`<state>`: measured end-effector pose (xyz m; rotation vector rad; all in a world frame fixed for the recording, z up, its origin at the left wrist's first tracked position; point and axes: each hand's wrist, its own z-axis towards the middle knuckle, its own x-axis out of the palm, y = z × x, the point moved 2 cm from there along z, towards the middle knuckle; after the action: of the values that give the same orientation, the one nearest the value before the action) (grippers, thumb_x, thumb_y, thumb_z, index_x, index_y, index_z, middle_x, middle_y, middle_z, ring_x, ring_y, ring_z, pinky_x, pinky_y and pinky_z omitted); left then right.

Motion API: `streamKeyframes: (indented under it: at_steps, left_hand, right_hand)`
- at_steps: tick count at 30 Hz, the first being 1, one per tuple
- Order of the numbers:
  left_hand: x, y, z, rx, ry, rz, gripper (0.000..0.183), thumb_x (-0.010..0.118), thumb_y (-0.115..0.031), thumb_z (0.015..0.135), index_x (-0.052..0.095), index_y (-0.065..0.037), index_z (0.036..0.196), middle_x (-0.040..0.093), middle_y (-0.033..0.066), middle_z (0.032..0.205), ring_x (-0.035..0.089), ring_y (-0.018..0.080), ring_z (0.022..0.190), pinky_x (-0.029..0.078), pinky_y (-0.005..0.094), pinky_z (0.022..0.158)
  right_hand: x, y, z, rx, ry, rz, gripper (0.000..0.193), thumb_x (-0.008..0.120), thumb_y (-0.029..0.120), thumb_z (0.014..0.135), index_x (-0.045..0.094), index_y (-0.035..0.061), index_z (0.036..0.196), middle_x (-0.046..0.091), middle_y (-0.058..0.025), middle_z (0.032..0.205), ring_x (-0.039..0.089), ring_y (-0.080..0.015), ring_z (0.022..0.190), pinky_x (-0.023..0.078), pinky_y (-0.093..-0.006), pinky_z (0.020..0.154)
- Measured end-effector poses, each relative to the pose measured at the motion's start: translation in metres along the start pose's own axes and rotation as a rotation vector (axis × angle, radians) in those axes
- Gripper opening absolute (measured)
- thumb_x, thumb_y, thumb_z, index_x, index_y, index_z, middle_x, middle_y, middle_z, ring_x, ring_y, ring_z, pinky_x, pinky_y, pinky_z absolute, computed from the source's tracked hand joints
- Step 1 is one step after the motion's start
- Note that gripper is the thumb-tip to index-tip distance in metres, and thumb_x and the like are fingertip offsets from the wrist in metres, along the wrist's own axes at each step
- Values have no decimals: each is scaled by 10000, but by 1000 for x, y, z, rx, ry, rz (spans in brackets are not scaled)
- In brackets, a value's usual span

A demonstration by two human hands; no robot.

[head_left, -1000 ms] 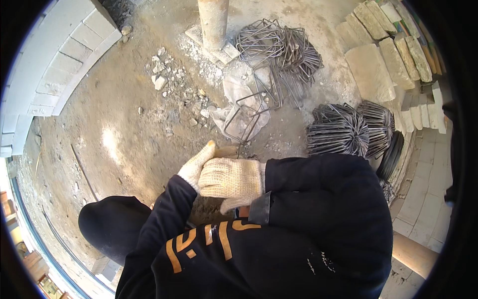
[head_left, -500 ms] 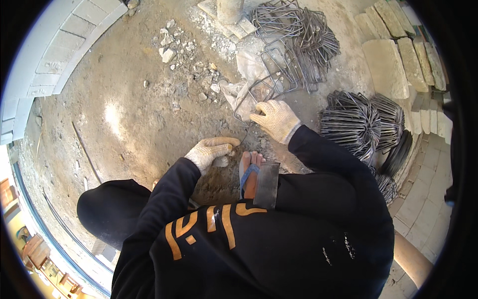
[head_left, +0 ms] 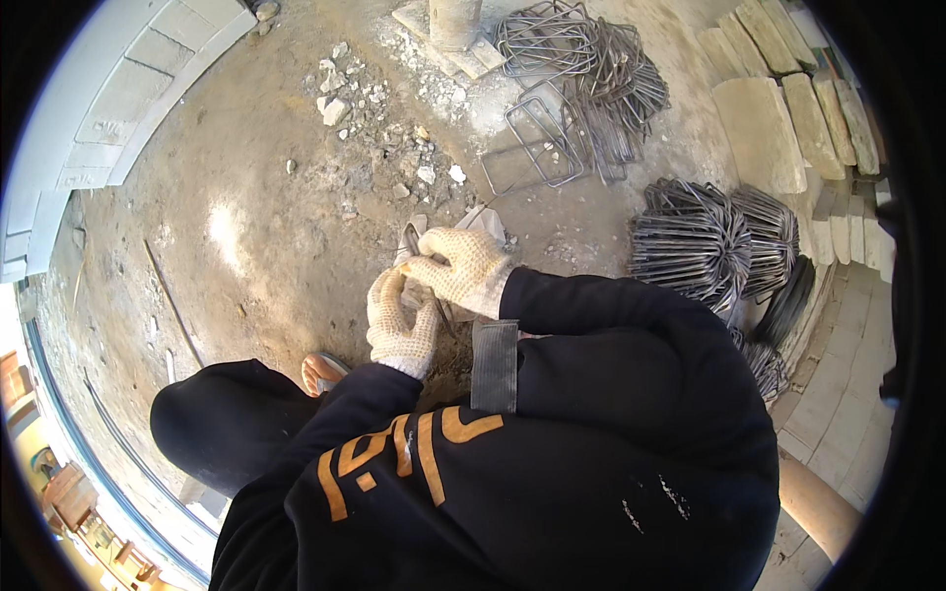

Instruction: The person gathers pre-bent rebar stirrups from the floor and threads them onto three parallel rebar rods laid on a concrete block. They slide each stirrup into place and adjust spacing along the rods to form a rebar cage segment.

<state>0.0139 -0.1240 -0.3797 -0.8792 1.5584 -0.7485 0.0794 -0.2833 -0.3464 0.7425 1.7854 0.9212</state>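
Note:
Both my hands wear cream knitted gloves and meet low over the dirt, just beyond my knee. A crumpled, whitish plastic sheet (head_left: 484,223) shows around and between them, along with a thin dark curved piece whose kind I cannot make out. My right hand (head_left: 463,268) comes in from the right, its fingers closed on the sheet. Below and to the left, my left hand (head_left: 397,323) has its fingers curled up to touch the right fingertips, closed on the sheet too. Beyond lies a rectangular bent steel stirrup (head_left: 545,141), apart from my hands.
A heap of steel stirrups (head_left: 616,74) lies at the far right, and bundled stirrups (head_left: 695,244) stand nearer on the right. Stone slabs (head_left: 759,133) are stacked behind them. Broken rubble (head_left: 335,110) is scattered far ahead; a thin rod (head_left: 169,300) lies at left.
My right hand has left the stirrups and moved left and nearer to meet my left hand. The plastic sheet has come nearer with it. My left hand's fingers have turned upward.

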Motion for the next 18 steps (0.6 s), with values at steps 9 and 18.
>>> streamKeyframes:
  at_steps: [9, 18]
  left_hand:
    - [-10, -14, 15, -839, 170, -861, 200, 649, -255, 975, 647, -67, 1044, 478, -28, 622, 402, 99, 454, 433, 309, 453]
    - [-51, -4, 43, -822, -102, -821, 370, 561, -437, 1003, 658, -107, 1139, 444, -62, 651, 340, 88, 454, 386, 289, 454]
  right_hand:
    - [-60, -33, -6, -348, -191, -470, 260, 618, 355, 926, 704, 114, 975, 679, -93, 924, 662, -311, 871, 532, -418, 792]
    - [-75, -99, 16, -155, -21, -1157, 200, 610, 295, 901, 650, 136, 1015, 651, -69, 985, 643, -275, 953, 517, -415, 812]
